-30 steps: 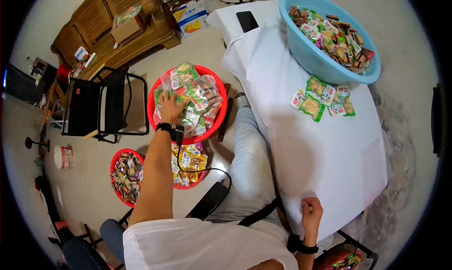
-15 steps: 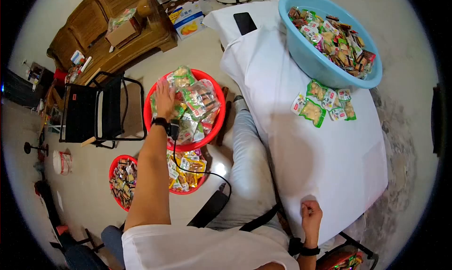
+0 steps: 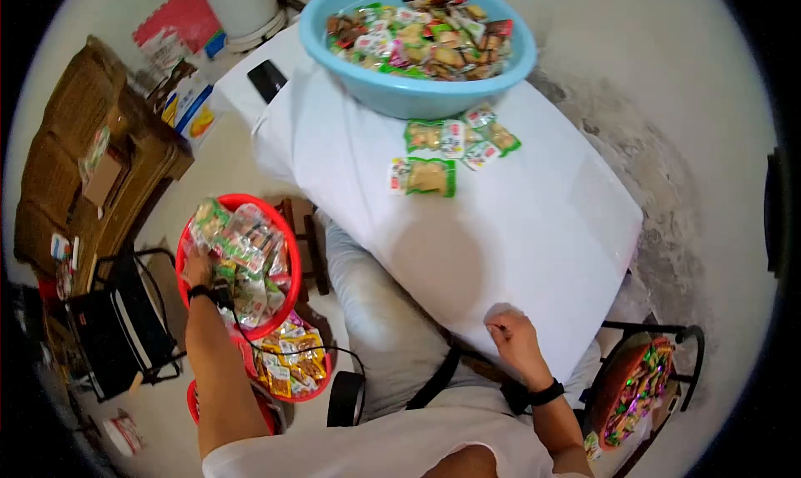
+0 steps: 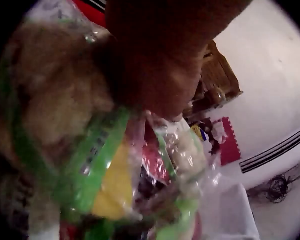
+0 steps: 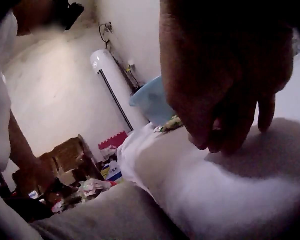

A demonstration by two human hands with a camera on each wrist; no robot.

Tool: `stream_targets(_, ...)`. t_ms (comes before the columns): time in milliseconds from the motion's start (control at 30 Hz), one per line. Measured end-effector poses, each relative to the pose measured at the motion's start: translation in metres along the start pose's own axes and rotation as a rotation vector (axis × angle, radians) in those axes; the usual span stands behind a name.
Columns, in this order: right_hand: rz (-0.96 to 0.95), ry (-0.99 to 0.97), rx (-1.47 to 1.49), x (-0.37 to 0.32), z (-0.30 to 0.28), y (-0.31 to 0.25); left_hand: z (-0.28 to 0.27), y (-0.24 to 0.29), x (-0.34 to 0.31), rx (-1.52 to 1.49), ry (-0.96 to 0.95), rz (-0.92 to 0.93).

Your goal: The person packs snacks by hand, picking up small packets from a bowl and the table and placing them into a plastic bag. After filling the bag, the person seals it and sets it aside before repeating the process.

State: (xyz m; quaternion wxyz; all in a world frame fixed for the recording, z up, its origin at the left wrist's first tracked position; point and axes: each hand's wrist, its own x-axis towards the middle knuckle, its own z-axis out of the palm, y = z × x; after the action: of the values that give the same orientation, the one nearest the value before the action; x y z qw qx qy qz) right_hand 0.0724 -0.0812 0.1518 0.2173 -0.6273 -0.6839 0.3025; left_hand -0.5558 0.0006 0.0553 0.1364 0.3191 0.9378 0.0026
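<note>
we saw the left hand [image 3: 198, 267] down in the upper red tub [image 3: 295, 265], by its left side, among the clear and green packs [image 3: 250, 236] heaped there. in the left wrist view a green-edged pack [image 4: 97, 167] lay close under that hand, but the fingers were hidden and dark, so we could not tell whether they pinched anything.

we saw the right hand [image 3: 519, 341] at the near edge of the white cloth [image 3: 534, 236], its fingers loosely bent and the thumb near the forefinger; in the right wrist view the little finger reached down toward the cloth.

on the cloth we saw a small cluster of green packs [image 3: 455, 138] in front of the blue tub [image 3: 417, 103], with a single pack [image 3: 427, 177] just beside it, nearer the person. the blue tub held a mixed heap [image 3: 417, 44], and a phone [image 3: 267, 80] lay to its left.

beside the leg we made out a lower red tub [image 3: 327, 371] of yellow packs [image 3: 292, 354]. to the right, a red bowl [image 3: 605, 394] held shiny sweets [image 3: 642, 394]. to the left stood a black chair [image 3: 121, 332] and a wooden bench [image 3: 62, 157].
</note>
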Motion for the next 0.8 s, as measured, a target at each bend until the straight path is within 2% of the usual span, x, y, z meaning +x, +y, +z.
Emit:
stream_targets(67,-0.078,0.011,-0.029,-0.002,-0.005,0.006,0.107,-0.081,0.082,0.022,0.691,0.444)
stream_targets(100,-0.080,0.027,-0.026,-0.003,-0.010,0.007,0.091,-0.060,0.070,0.016,0.702,0.454)
stream_targets(167,0.019,0.035,0.013,-0.005,-0.020,0.011,0.041,0.005,0.013,-0.008,0.463,0.219)
stream_targets(200,0.025,0.060,0.018,-0.007,-0.024,0.016,0.032,0.023,-0.005,-0.015,0.473,0.242)
stream_targets(267,-0.015,0.100,-0.019,-0.009,-0.032,0.029,0.021,0.059,-0.039,-0.280,0.446,0.552)
stream_targets(300,-0.009,0.124,-0.017,-0.012,-0.037,0.033,0.011,0.086,-0.062,-0.498,0.346,0.627)
stream_targets(367,0.022,0.158,0.045,-0.016,-0.043,0.040,0.001,0.128,-0.101,-0.514,0.214,0.820)
stream_targets(500,0.080,0.191,-0.031,-0.022,-0.053,0.073,0.008,0.217,-0.191,-0.618,0.073,1.030)
stream_targets(567,0.033,0.358,0.001,-0.020,-0.066,0.098,0.014,0.264,-0.247,-0.651,-0.033,1.166)
stream_targets(633,0.005,0.566,-0.129,-0.014,-0.088,0.127,0.021,0.294,-0.299,-0.618,-0.170,1.284)
stream_targets(667,0.053,0.610,-0.211,-0.010,-0.100,0.144,0.027,0.306,-0.320,-0.614,-0.184,1.311)
stream_targets(733,0.108,0.662,-0.292,-0.004,-0.132,0.164,0.042,0.327,-0.355,-0.483,-0.238,1.497)
stream_targets(800,0.222,0.699,-0.425,0.001,-0.158,0.177,0.071,0.339,-0.375,-0.426,-0.178,1.527)
